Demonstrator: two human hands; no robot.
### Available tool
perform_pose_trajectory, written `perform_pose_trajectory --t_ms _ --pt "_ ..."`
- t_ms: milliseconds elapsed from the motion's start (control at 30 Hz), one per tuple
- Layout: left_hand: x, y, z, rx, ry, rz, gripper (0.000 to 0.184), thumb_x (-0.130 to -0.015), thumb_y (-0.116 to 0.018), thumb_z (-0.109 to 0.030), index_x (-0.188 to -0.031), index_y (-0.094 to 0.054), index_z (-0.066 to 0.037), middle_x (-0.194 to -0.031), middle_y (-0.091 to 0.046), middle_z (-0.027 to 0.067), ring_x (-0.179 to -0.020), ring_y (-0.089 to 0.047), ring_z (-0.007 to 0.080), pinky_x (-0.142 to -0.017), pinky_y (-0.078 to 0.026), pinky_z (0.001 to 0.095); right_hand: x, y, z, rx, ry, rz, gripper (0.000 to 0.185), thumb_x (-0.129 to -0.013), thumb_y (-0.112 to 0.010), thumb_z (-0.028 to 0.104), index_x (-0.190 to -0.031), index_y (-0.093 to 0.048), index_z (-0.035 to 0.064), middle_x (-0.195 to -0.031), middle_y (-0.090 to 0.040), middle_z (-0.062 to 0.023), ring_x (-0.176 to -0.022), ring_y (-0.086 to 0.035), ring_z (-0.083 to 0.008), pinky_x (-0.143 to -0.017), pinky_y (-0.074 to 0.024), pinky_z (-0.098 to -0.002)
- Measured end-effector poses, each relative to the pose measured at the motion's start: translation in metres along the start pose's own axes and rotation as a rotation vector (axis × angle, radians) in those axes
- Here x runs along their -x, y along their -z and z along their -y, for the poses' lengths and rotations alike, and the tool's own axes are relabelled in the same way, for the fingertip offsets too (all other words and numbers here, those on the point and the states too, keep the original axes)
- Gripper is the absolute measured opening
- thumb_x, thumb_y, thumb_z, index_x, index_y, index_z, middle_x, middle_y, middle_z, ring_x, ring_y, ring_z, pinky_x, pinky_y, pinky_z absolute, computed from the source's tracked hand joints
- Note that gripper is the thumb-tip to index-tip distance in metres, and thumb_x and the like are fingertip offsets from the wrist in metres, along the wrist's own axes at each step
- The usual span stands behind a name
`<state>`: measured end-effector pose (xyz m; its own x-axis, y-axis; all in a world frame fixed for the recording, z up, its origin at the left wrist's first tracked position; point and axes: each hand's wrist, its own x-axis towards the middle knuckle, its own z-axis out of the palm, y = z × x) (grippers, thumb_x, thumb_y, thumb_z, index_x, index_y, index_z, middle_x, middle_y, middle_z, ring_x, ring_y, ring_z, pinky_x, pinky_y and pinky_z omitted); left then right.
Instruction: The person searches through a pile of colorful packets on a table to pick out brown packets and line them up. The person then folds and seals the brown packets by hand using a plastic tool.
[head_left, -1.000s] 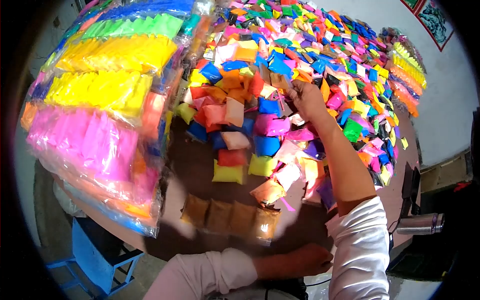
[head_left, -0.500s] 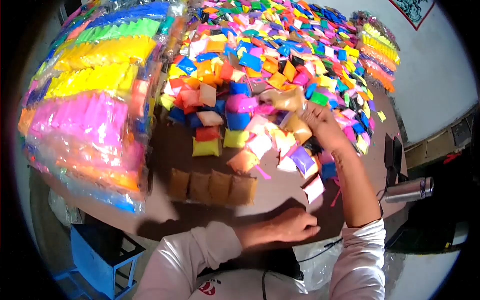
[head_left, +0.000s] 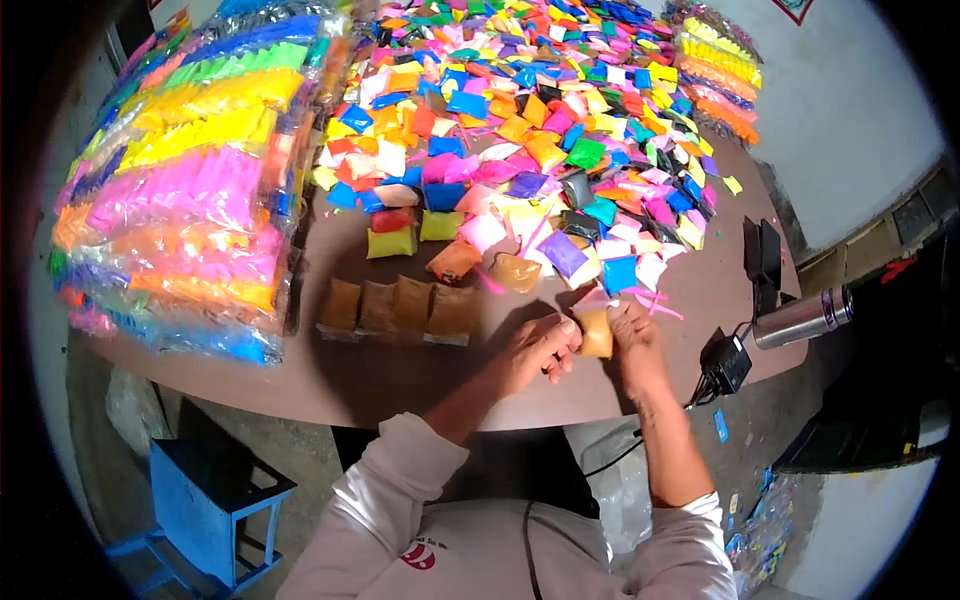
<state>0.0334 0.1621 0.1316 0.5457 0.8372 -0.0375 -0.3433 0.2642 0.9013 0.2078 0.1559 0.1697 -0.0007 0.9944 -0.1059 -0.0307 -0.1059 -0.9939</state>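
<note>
A small golden-brown packet (head_left: 597,335) is held upright between my two hands, just above the near part of the table. My left hand (head_left: 538,350) pinches its left edge with thumb and forefinger, the other fingers curled. On the packet's upper right, my right hand (head_left: 637,340) has its fingers closed. Another brown packet (head_left: 517,273) lies at the near edge of the heap, beside an orange packet (head_left: 454,262) and a purple packet (head_left: 562,254). To the left of my hands, several brown packets (head_left: 412,306) stand side by side in a row.
A wide heap of coloured packets (head_left: 540,125) covers the far table (head_left: 270,392). Clear bags of sorted packets (head_left: 180,200) are stacked at left, with more bags (head_left: 718,75) at far right. A metal flask (head_left: 803,318) and a black adapter (head_left: 728,362) sit at right; a blue stool (head_left: 205,515) stands below left.
My right hand has come back from the heap towards me with the golden-brown packet. My left hand has moved up and right to meet it. Another brown packet now lies at the heap's near edge.
</note>
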Motion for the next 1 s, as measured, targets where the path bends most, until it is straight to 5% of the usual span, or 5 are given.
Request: perform_pose_trajectory --t_ms 167,267,467,667,1000 --pt "0.005 -0.021 0.011 -0.247 -0.209 -0.095 0.018 -0.086 -0.059 -0.016 -0.092 -0.056 0.000 -0.072 -0.054 0.0034 -0.056 -0.051 0.0123 -0.050 -0.042 0.0261 0.034 -0.012 -0.021 -0.300 0.025 -0.042 0.019 -0.095 -0.048 0.015 -0.096 -0.058 -0.0008 -0.086 -0.061 -0.0045 -0.073 -0.056 -0.0093 -0.065 -0.0474 -0.0228" --pt "0.003 -0.019 0.033 -0.629 -0.410 -0.183 0.019 -0.083 -0.062 -0.016 -0.089 -0.058 0.001 -0.071 -0.055 0.0061 -0.057 -0.051 0.0117 -0.051 -0.042 0.0279 0.042 -0.007 -0.021 -0.254 0.049 -0.087 0.018 -0.094 -0.050 0.014 -0.096 -0.059 -0.0017 -0.086 -0.062 -0.0041 -0.074 -0.056 -0.0081 -0.065 -0.0470 -0.0222" --pt "-0.001 -0.012 0.050 -0.421 -0.310 -0.195 0.021 -0.085 -0.058 -0.019 -0.089 -0.058 0.002 -0.070 -0.054 0.0050 -0.059 -0.050 0.0107 -0.053 -0.041 0.0282 0.032 0.018 -0.019 -0.119 -0.035 0.118 0.028 -0.094 -0.051 0.022 -0.108 -0.059 -0.0014 -0.093 -0.062 -0.0047 -0.083 -0.056 -0.0105 -0.075 -0.0465 -0.0258" --pt "0.011 -0.011 0.018 -0.215 -0.066 -0.162 0.025 -0.090 -0.052 -0.025 -0.094 -0.058 -0.001 -0.074 -0.054 0.0001 -0.060 -0.049 0.0072 -0.054 -0.041 0.0236 -0.018 0.018 -0.003 1.344 0.654 -0.233 0.053 -0.085 -0.056 0.041 -0.127 -0.048 0.0089 -0.131 -0.041 -0.0245 -0.122 -0.036 -0.0435 -0.097 -0.0322 -0.0532" --pt "0.013 -0.008 0.012 -0.189 -0.060 -0.135 0.025 -0.090 -0.052 -0.029 -0.088 -0.058 -0.005 -0.069 -0.053 -0.0021 -0.055 -0.045 0.0048 -0.050 -0.037 0.0213 -0.133 0.071 -0.036 1.375 0.670 -0.064 0.053 -0.088 -0.045 0.046 -0.131 -0.046 0.0153 -0.128 -0.043 -0.0243 -0.125 -0.035 -0.0426 -0.098 -0.0301 -0.0514"
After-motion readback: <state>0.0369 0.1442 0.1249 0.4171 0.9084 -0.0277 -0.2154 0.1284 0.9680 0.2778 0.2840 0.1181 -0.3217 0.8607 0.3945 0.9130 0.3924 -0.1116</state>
